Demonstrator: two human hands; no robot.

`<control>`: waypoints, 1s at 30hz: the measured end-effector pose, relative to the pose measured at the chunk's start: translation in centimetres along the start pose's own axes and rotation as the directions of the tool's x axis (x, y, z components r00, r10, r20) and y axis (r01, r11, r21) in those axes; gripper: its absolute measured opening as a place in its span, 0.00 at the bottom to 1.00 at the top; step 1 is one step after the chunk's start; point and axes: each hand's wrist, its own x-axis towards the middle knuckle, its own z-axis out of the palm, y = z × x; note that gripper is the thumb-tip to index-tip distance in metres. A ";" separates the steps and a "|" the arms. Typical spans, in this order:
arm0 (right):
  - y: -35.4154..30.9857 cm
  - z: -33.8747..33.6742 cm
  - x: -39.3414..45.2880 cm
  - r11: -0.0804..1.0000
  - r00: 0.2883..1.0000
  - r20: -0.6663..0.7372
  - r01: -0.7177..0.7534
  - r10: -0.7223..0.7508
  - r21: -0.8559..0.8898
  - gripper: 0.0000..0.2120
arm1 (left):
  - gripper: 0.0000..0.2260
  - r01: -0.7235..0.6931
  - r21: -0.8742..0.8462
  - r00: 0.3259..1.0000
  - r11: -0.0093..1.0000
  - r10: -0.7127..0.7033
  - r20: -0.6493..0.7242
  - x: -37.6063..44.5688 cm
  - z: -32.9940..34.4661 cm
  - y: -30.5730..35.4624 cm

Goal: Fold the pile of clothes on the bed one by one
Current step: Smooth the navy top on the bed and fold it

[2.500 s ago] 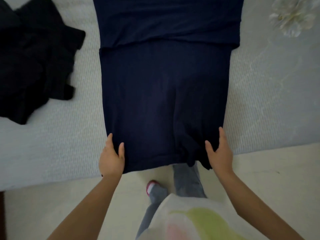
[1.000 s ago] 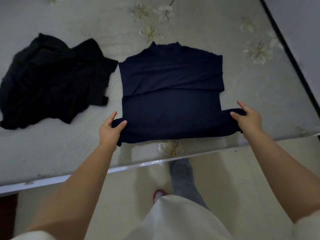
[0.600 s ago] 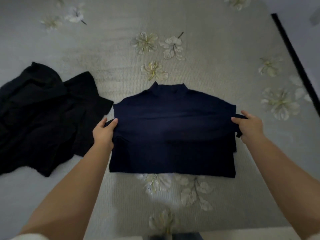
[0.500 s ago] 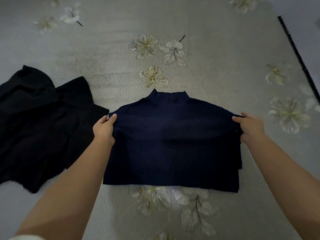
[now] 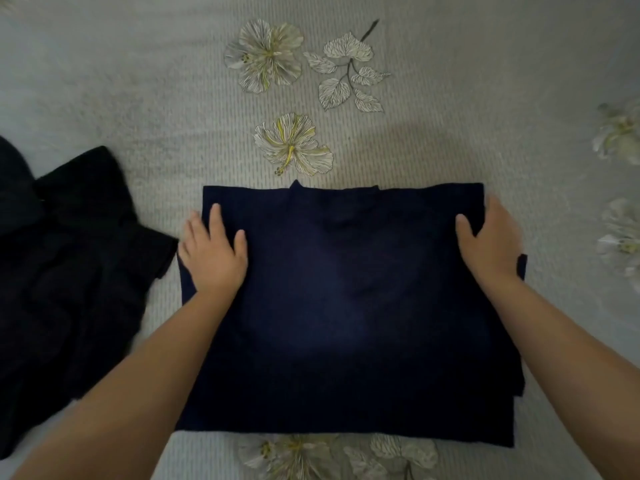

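Grey bedding printed with pale flowers (image 5: 277,57) fills the head view, and the bed (image 5: 450,98) is seen from directly above. A navy top (image 5: 346,306) lies flat in the middle of it, folded into a rough rectangle with its collar at the far edge; a lower layer shows slightly past the right and near edges. To the left, just beside the top and not touching it, a heap of black clothes (image 5: 69,271) is left unfolded.

Both hands are laid on the top's far corners. The left hand (image 5: 213,252) is spread flat, fingers straight, pressed down on the left edge. The right hand (image 5: 488,237) rests on the right edge with fingers relaxed; whether its outer fingers are tucked under the cloth cannot be told, as that side is blurred.

The step in hand is judged to be the smoothing of a fold just laid over. A further fold, side to side, may be called for next to make a compact packet, with the stray right-hand layer squared up first. After that the black heap would be taken up.
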 end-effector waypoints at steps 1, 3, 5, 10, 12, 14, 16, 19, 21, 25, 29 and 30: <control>0.0 -0.1 0.9 0.996 0.998 -0.008 -0.064 0.064 -0.058 0.28 | 0.25 0.010 0.041 1.000 0.999 -0.011 0.028 0.4 0.0 -0.2; -0.4 -0.2 2.1 0.988 0.993 0.008 -0.115 0.116 -0.106 0.27 | 0.25 -0.087 0.140 0.991 0.986 0.072 0.109 0.8 0.2 -0.4; -1.0 0.0 2.4 0.995 0.997 0.057 -0.040 0.045 -0.089 0.25 | 0.25 -0.231 0.185 0.967 0.955 0.205 0.150 1.0 0.4 -0.3; -0.3 0.2 2.8 0.961 0.983 0.074 0.180 -0.168 -0.209 0.20 | 0.24 -0.557 0.197 0.830 0.807 0.549 0.100 0.3 1.2 1.6; 0.4 -0.5 3.7 0.947 0.975 0.016 0.219 -0.221 -0.237 0.19 | 0.26 -0.629 0.188 0.777 0.754 0.620 0.113 -0.3 1.9 2.3; 1.2 -0.8 4.7 0.933 0.963 0.021 0.267 -0.270 -0.241 0.18 | 0.28 -0.629 0.209 0.777 0.749 0.598 0.197 -0.6 2.6 2.5; 1.5 -0.5 5.2 0.903 0.949 0.118 0.313 -0.291 -0.295 0.19 | 0.29 -0.559 0.191 0.818 0.807 0.498 0.287 -0.5 3.1 2.4; 1.1 -0.2 5.5 0.907 0.964 0.202 0.238 -0.175 -0.349 0.21 | 0.31 -0.458 0.187 0.870 0.869 0.395 0.295 -0.2 3.6 2.4; 0.7 -0.7 4.7 0.936 0.971 0.194 0.193 -0.140 -0.294 0.24 | 0.32 -0.449 0.223 0.876 0.865 0.378 0.298 -0.5 3.3 2.9; 1.6 -1.2 -0.8 0.981 0.987 0.124 0.123 -0.105 -0.152 0.28 | 0.25 -0.393 0.381 0.896 0.837 0.256 0.363 -1.2 2.9 3.9; 3.9 -0.4 -11.3 0.980 0.987 -0.084 0.123 -0.137 -0.154 0.25 | 0.25 -0.338 0.312 0.915 0.888 0.232 0.331 -3.3 2.3 5.1; 4.4 -0.4 -13.9 0.985 0.987 -0.117 0.095 -0.113 -0.144 0.24 | 0.25 -0.366 0.243 0.905 0.898 0.283 0.317 -4.3 2.4 5.1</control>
